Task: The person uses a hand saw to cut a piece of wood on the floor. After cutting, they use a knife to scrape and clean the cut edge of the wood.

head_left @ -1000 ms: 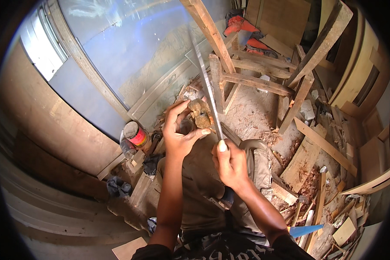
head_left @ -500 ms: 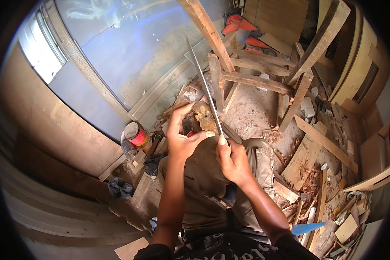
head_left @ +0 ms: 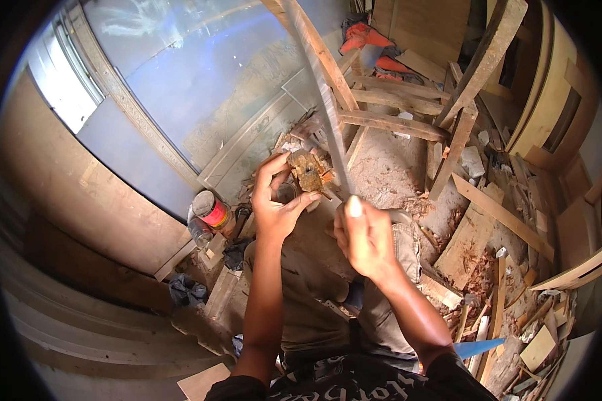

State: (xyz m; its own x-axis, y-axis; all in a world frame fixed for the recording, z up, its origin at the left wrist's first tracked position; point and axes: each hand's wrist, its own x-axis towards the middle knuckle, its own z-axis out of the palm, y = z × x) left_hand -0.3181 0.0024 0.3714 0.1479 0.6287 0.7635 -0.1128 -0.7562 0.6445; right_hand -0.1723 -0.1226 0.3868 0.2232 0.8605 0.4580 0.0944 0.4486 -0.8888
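My left hand (head_left: 279, 200) pinches a rough, yellow-brown lump (head_left: 306, 171) with a small dark spot in its face, the thumb below and the fingers behind. My right hand (head_left: 366, 235) is closed round the lower end of a long, narrow metal blade (head_left: 332, 127), its thumb laid along the top. The blade points up and away, to the right of the lump and apart from it in this view; its handle is hidden in the fist. Beneath the lump is a small round container, mostly covered by my left hand.
A wooden frame (head_left: 394, 125) stands ahead. To the left are a can with a red label (head_left: 211, 209) and a dark plastic bag (head_left: 186, 292). Wood offcuts and a plank (head_left: 471, 247) lie on the right. A blue blade-like piece (head_left: 478, 348) shows beside my right arm.
The metal blade has swung upward and right, away from the lump, and is blurred. My right hand has turned and risen slightly; the left has tilted the lump a little.
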